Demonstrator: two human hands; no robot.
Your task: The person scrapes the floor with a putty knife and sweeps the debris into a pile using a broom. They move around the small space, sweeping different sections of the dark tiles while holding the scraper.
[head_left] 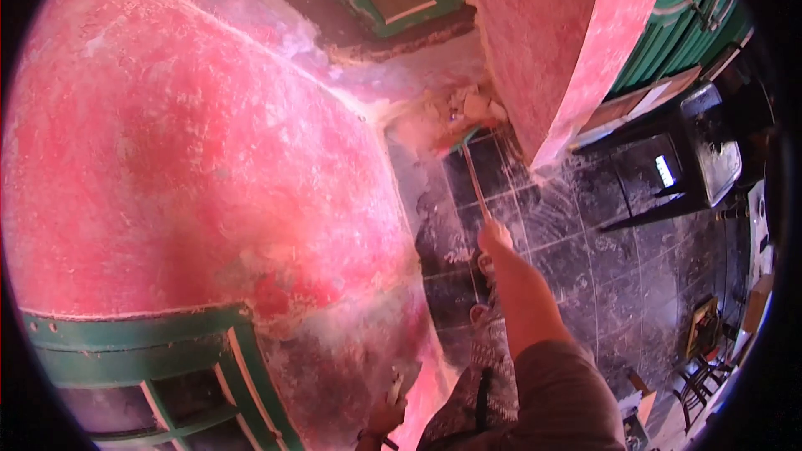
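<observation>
While right hand (494, 235) grips a broom handle (474, 185) over dark floor tiles (576, 234), left hand (386, 414) clasps a small pale object (394, 387) beside the red wall (184, 150).

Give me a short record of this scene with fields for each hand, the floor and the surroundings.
right hand: shut on broom handle, arm stretched forward
left hand: low by the red wall, holds a small pale object, unclear what
rubble: heaped in the corner at the handle's far end
floor: dark tiles, dusty
surroundings: green window frame, black table
</observation>
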